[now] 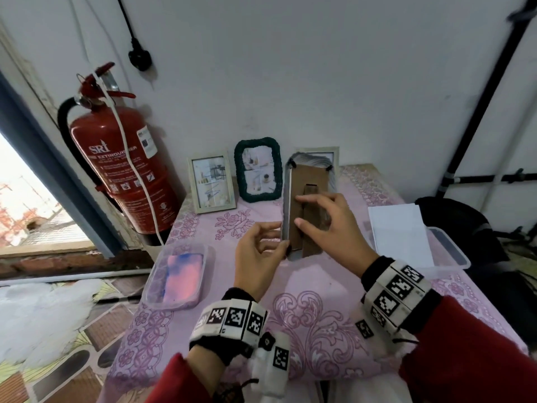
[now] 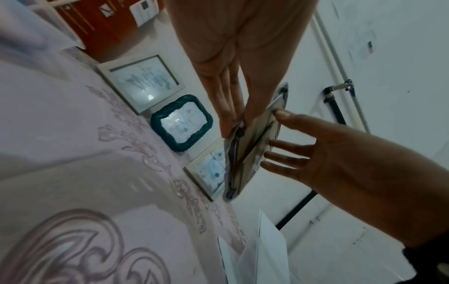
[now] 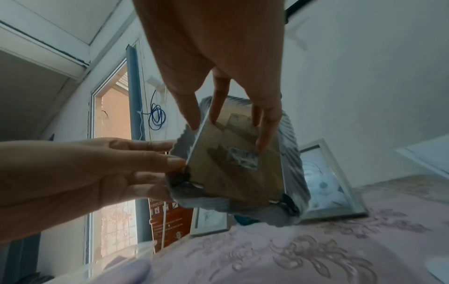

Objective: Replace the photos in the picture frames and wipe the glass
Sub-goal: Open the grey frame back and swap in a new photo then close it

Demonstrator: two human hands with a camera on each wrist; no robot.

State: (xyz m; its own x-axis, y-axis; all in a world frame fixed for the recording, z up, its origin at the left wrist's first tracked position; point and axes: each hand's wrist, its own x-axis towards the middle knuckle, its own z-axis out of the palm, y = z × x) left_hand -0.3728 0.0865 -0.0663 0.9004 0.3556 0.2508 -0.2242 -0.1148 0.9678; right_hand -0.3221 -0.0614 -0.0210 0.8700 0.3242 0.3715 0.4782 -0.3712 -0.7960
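I hold a picture frame with a grey ribbed border above the table, its brown cardboard back and stand facing me. My left hand pinches its lower left edge between thumb and fingers. The spread fingertips of my right hand rest on the backing around the stand. The wrist views show the same frame, with the left hand at its edge and the right hand on its back. The glass side is hidden from me.
At the back of the pink-clothed table stand a white frame, a green rope frame and another white frame. A clear tray holds a pink-blue cloth on the left. White sheets lie in a tray on the right. A fire extinguisher stands at the left.
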